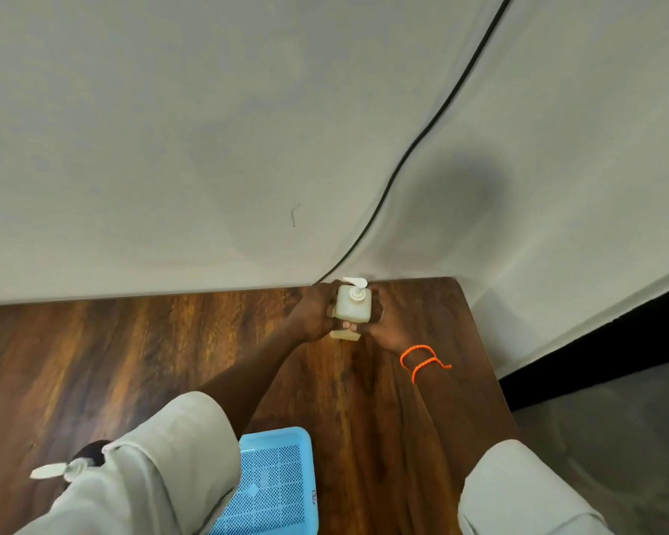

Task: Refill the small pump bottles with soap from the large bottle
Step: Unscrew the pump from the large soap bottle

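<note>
Fingertips of the right hand curl round the near face of the large bottle, pale tips showing just under its shoulder, so that hand is gripping it. On the other side the left hand wraps the bottle's left flank, fingers bent round it as well: a two-handed hold. The bottle is cream-white, squarish, and its white pump head points to the right at the top. It sits at the far edge of the wooden table, close to the far right corner, right up against the white wall. Whether its base is touching the wood or lifted just off it, I can't tell from here.

Out along the right wrist, an orange cord bracelet loops twice. Both forearms run back toward the camera into pale rolled-up sleeves.

Near side now: a light blue tray with a perforated floor lies on the table between the two arms, partly hidden under the left sleeve. At the near left, poking out beside that sleeve, is a white pump nozzle on something dark; the rest of it is hidden.

A black cable runs down the wall from the upper right and meets the table edge just left of the bottle. To the right of the table, a dark skirting strip and grey floor.
</note>
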